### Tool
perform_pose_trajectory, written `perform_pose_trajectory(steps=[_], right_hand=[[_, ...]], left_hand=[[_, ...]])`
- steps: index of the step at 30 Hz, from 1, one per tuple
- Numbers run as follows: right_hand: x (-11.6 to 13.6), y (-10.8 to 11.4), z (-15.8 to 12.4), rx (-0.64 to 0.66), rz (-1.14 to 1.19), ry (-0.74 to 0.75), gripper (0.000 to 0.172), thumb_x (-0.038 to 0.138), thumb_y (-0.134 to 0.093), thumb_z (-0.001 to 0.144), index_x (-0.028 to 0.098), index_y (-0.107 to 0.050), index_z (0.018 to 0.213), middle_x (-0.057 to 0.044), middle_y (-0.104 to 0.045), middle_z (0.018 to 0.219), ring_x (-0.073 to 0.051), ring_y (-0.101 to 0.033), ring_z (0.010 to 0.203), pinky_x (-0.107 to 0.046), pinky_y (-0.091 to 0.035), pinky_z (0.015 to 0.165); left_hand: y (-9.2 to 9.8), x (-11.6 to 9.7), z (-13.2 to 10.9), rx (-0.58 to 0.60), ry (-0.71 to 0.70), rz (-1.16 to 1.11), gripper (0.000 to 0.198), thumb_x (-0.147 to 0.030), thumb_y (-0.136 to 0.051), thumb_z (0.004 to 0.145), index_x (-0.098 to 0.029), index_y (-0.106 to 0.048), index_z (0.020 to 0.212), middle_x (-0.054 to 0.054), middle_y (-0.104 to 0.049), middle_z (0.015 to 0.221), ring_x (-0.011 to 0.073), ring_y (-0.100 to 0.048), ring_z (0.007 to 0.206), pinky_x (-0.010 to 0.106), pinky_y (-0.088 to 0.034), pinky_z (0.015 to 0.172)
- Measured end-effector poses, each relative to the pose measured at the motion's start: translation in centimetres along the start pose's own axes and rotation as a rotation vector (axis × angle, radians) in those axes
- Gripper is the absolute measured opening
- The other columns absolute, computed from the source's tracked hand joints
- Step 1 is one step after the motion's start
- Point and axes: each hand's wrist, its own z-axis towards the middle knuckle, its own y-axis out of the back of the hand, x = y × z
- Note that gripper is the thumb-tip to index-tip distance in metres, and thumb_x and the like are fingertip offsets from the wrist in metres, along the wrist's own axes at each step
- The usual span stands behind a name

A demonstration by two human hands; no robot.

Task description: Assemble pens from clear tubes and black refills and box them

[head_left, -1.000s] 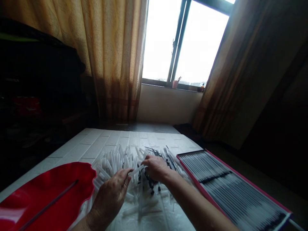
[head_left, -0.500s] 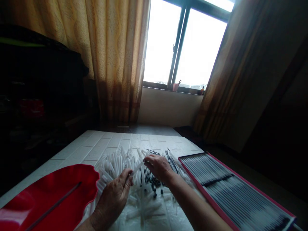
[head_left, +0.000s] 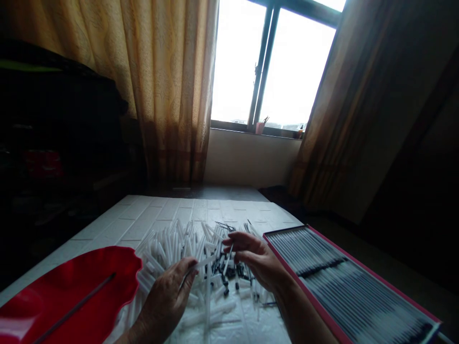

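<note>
My left hand (head_left: 168, 289) is closed, pinching a translucent white pen barrel (head_left: 205, 262) between thumb and forefinger; the barrel points toward the right hand. Over the middle of the pile, my right hand (head_left: 256, 258) has its thumb and fingers around a thin grey rod (head_left: 228, 259) that looks like a pen refill and slants downward. Beneath and behind both hands spreads a heap of loose white pen barrels (head_left: 172, 242). Small black caps (head_left: 225, 290) lie among them between the hands.
A red wavy-edged plate (head_left: 107, 306) with a dark pen (head_left: 77, 306) on it is at the left. To the right lies a red-edged box (head_left: 358, 291) packed with rows of pens. The white brick-patterned table (head_left: 132, 217) extends back toward the window (head_left: 279, 67).
My right hand has moved away from the barrel's tip, to the right, its fingers opened wider and now around a thin rod. My left hand keeps the barrel. The view has shifted slightly.
</note>
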Motion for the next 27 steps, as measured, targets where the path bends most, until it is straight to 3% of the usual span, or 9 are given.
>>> perform_pose_trajectory(steps=[4, 8, 13, 24, 27], right_hand=[[0.0, -1.1, -0.3, 0.021, 0.135, -0.037, 0.032, 0.041, -0.079, 0.071, 0.018, -0.060, 0.084, -0.004, -0.075, 0.072, -0.014, -0.067, 0.056, -0.016, -0.035, 0.042], [-0.1, -1.5, -0.4, 0.021, 0.119, -0.062, 0.038, 0.049, -0.074, 0.075, 0.016, -0.059, 0.085, -0.002, -0.071, 0.062, -0.008, -0.059, 0.042, -0.014, -0.027, 0.037], [-0.3, -2.1, -0.5, 0.043, 0.149, -0.069, 0.042, 0.052, -0.076, 0.072, 0.017, -0.058, 0.085, 0.000, -0.071, 0.060, -0.008, -0.058, 0.041, -0.014, -0.029, 0.037], [-0.6, -2.0, -0.5, 0.076, 0.119, -0.001, 0.033, 0.047, -0.071, 0.079, 0.017, -0.060, 0.086, -0.001, -0.071, 0.061, -0.007, -0.058, 0.043, -0.014, -0.029, 0.039], [-1.2, -2.3, -0.4, 0.145, 0.042, -0.034, 0.034, 0.049, -0.069, 0.080, 0.016, -0.063, 0.088, 0.000, -0.068, 0.057, -0.006, -0.054, 0.040, -0.015, -0.026, 0.037]], left_hand=[[0.0, 0.1, 0.0, -0.018, -0.028, 0.021, 0.036, -0.044, -0.032, 0.102, -0.021, -0.059, 0.107, 0.007, -0.078, 0.091, 0.0207, -0.077, 0.080, 0.028, -0.062, 0.072], [0.1, 0.0, 0.1, -0.022, -0.047, 0.027, 0.035, -0.043, -0.031, 0.102, -0.021, -0.057, 0.108, 0.007, -0.078, 0.091, 0.0205, -0.077, 0.079, 0.028, -0.062, 0.071], [0.4, -0.5, 0.2, -0.005, -0.056, 0.025, 0.034, -0.042, -0.031, 0.102, -0.020, -0.057, 0.107, 0.007, -0.078, 0.089, 0.0194, -0.077, 0.077, 0.026, -0.062, 0.069], [0.6, -0.6, 0.3, 0.012, -0.053, -0.001, 0.038, -0.042, -0.028, 0.103, -0.019, -0.058, 0.106, 0.009, -0.078, 0.088, 0.0213, -0.077, 0.077, 0.030, -0.063, 0.068], [0.8, -1.0, 0.4, 0.031, -0.042, -0.028, 0.036, -0.042, -0.029, 0.103, -0.020, -0.057, 0.107, 0.007, -0.078, 0.086, 0.0206, -0.076, 0.076, 0.029, -0.062, 0.068]])
